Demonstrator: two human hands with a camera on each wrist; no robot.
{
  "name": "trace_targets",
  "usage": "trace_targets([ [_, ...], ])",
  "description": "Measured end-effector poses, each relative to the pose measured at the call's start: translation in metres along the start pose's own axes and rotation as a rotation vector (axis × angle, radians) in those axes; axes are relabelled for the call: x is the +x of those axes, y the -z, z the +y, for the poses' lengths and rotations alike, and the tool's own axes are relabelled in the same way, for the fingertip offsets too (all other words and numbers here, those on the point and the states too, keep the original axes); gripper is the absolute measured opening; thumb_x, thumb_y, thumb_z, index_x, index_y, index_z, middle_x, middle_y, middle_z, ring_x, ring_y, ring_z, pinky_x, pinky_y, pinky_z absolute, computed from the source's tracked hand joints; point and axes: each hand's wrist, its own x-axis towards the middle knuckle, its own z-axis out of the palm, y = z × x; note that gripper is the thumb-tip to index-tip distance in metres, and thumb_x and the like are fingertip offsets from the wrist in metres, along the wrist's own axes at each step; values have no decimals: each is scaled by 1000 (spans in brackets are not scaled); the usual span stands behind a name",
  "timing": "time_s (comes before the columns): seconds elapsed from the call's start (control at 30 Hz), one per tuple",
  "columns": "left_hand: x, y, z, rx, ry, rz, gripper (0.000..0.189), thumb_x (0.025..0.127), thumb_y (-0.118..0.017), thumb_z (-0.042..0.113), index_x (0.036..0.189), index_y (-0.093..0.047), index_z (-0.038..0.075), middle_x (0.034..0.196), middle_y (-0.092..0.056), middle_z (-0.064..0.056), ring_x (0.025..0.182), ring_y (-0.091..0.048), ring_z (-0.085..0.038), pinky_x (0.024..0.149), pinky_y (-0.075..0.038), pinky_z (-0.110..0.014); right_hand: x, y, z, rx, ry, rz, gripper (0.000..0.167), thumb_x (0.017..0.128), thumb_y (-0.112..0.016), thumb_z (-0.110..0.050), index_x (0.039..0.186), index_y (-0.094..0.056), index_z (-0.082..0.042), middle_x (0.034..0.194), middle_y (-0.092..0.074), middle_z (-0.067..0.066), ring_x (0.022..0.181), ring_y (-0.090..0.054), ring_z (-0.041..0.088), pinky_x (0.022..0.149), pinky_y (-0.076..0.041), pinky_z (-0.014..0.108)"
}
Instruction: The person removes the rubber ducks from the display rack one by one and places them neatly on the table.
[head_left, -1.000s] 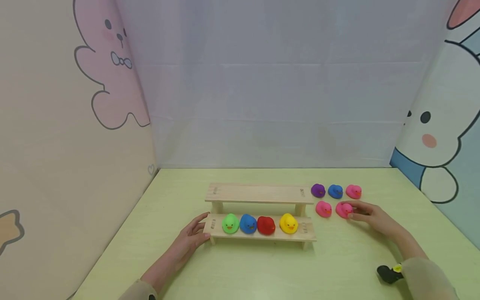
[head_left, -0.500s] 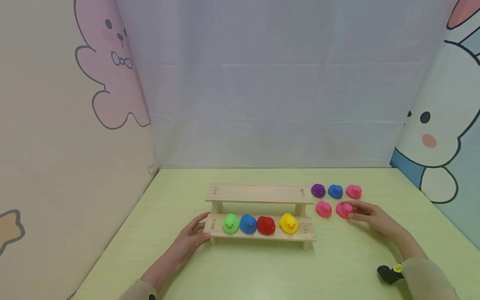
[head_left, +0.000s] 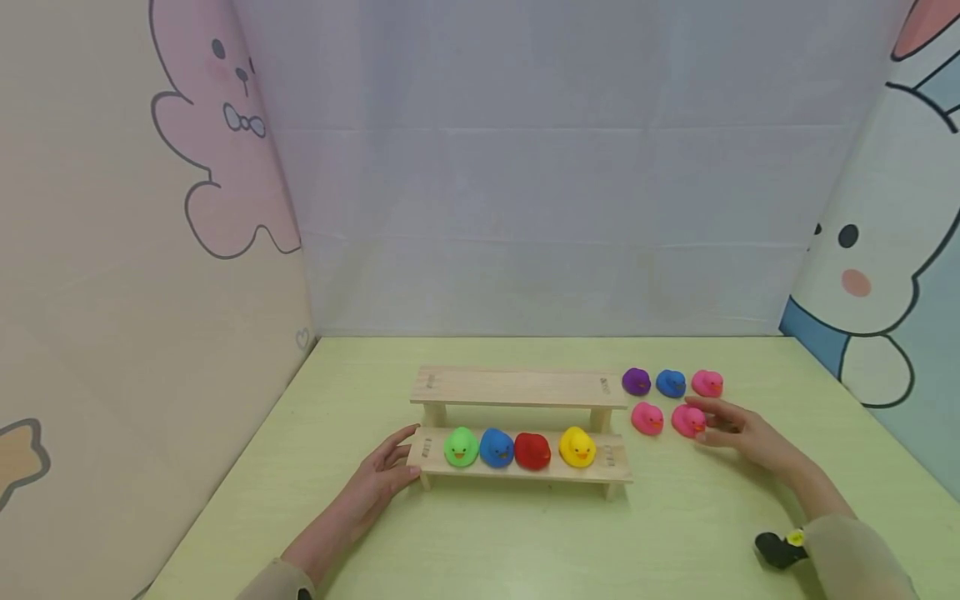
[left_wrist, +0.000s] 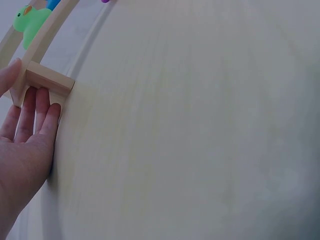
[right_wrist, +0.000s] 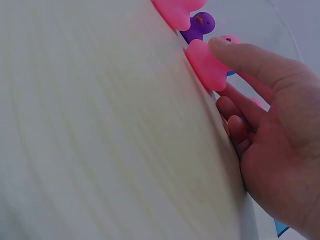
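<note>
My left hand [head_left: 382,475] holds the left end of a two-step wooden display stand [head_left: 517,387], thumb at the front and fingers behind. In the left wrist view the fingers [left_wrist: 42,107] reach in by the stand's leg. On the lower step sit a green rubber duck [head_left: 461,450], a blue one, a red one [head_left: 532,451] and, after a gap, a yellow one [head_left: 577,448]. My right hand [head_left: 750,433] is around a pink rubber duck [head_left: 686,421] on the table, thumb and index finger spread on either side. The right wrist view shows the thumb overlapping this duck [right_wrist: 205,65].
Beside the stand's right end lie more ducks: a purple duck [head_left: 636,382], a blue duck [head_left: 671,383] and a pink duck [head_left: 707,383] in the back row, another pink duck [head_left: 647,418] in front. A black object [head_left: 780,550] is at the right sleeve.
My right index finger has lifted off the pink duck slightly, widening the gap to the thumb. The duck stays where it was. The left hand and the stand have not moved.
</note>
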Motion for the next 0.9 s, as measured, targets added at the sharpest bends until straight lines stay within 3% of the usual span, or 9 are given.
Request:
trace_targets([
  [0.3,-1,0,-1,1,-10,-18,65,83,-61,7,139,-32,22,129,-43,-13,113,-47,-21,92,-37,-30,-6,1,-5,-80,57,70,59,87,-61,-29,136,-39,-5,130,-44,19,107,-46,33,77,-44,32],
  [0.47,-1,0,0,4,-16,-14,65,83,-62,7,139,-33,22,129,-43,-13,114,-47,-21,93,-36,-31,-8,5,-21,-103,93,112,58,86,-61,-29,135,-39,-4,133,-42,18,113,-38,35,80,-45,32],
  [0.67,-1,0,1,4,-10,-12,65,83,-62,7,139,-32,22,130,-43,-12,115,-46,-21,93,-36,-30,-10,4,-48,-177,150,220,57,85,-63,-26,135,-41,-8,132,-44,17,111,-38,31,80,-42,30],
  [0.9,0,0,0,-4,-7,-16,65,83,-62,7,139,-32,23,131,-42,-12,115,-46,-20,93,-37,-30,-14,-11,-79,-180,273,358,58,80,-70,-18,133,-45,-17,128,-49,8,104,-38,-6,80,-37,15],
])
